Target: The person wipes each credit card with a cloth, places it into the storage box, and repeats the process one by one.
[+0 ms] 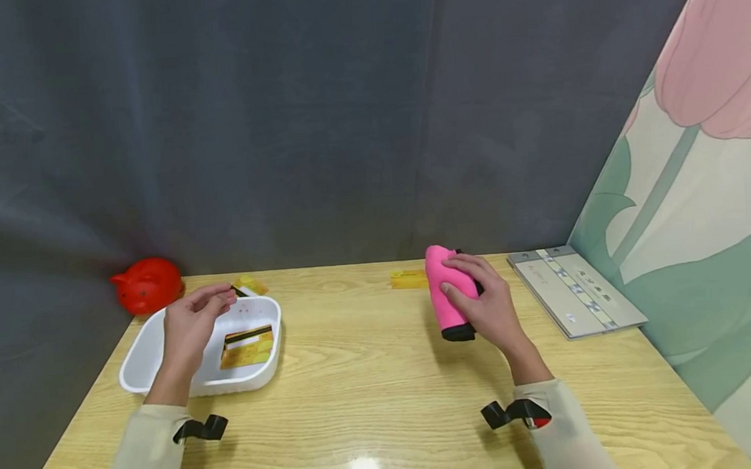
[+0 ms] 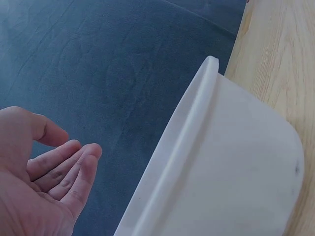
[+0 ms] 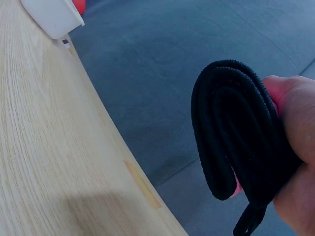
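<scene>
My right hand (image 1: 486,303) grips a folded pink cloth (image 1: 445,295) with black edging, held above the table. The right wrist view shows the cloth's black edge (image 3: 236,128) in folded layers, with a small loop at its lower end. My left hand (image 1: 190,325) hovers over a white plastic basin (image 1: 269,366), its fingers loosely bent and holding nothing. Inside the basin lies a yellow card (image 1: 253,351) with a black stripe. In the left wrist view, the fingers (image 2: 81,182) are apart from the basin's wall (image 2: 236,162).
A red piggy bank (image 1: 149,285) stands at the back left. Behind the basin lies another yellow card (image 1: 249,284); a yellow piece (image 1: 409,280) lies near the back edge beside the cloth. A grey-covered book (image 1: 575,290) rests at right, near a flower-patterned wall. A dark curtain (image 1: 317,123) closes off the back.
</scene>
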A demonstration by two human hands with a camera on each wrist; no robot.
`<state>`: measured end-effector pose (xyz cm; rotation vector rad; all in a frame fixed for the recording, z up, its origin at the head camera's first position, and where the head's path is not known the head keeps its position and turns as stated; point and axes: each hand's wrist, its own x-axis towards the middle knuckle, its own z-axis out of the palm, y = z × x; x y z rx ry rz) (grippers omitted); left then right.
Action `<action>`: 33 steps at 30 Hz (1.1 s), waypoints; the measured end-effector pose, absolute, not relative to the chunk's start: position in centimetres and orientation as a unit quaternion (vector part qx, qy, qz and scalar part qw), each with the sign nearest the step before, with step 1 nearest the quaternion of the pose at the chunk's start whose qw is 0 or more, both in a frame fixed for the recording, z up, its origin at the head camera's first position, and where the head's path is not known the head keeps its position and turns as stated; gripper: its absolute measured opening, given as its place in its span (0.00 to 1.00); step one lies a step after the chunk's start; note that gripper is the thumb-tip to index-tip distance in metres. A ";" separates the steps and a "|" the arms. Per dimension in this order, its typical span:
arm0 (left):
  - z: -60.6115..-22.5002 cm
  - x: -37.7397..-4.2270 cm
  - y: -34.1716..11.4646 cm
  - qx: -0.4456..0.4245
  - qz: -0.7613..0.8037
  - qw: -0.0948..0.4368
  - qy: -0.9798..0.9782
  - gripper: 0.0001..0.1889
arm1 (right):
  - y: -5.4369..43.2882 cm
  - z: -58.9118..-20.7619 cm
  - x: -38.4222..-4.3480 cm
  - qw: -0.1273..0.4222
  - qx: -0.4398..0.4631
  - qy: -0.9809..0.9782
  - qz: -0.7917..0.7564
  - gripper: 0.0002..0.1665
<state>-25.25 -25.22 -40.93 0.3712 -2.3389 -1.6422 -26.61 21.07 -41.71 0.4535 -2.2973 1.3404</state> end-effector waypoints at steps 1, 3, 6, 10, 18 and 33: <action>-40.9 -25.3 -25.2 0.129 -0.562 0.127 -0.807 0.20 | 21.1 -41.7 -26.6 0.221 0.164 -0.830 0.485 0.23; -40.8 -25.5 -25.3 0.132 -0.553 0.123 -0.813 0.20 | 21.0 -41.6 -26.7 0.223 0.164 -0.830 0.484 0.23; -40.7 -25.7 -25.3 0.137 -0.541 0.117 -0.821 0.20 | 21.0 -41.5 -26.7 0.222 0.163 -0.830 0.484 0.22; -40.7 -25.9 -25.3 0.135 -0.545 0.112 -0.820 0.19 | 21.0 -41.5 -26.6 0.218 0.161 -0.832 0.483 0.23; -40.8 -26.6 -25.4 0.140 -0.540 0.092 -0.825 0.20 | 21.1 -41.6 -26.6 0.216 0.161 -0.832 0.485 0.23; -39.8 -30.4 -26.9 0.072 -0.490 0.022 -0.868 0.23 | 21.1 -42.0 -26.6 0.212 0.168 -0.829 0.490 0.23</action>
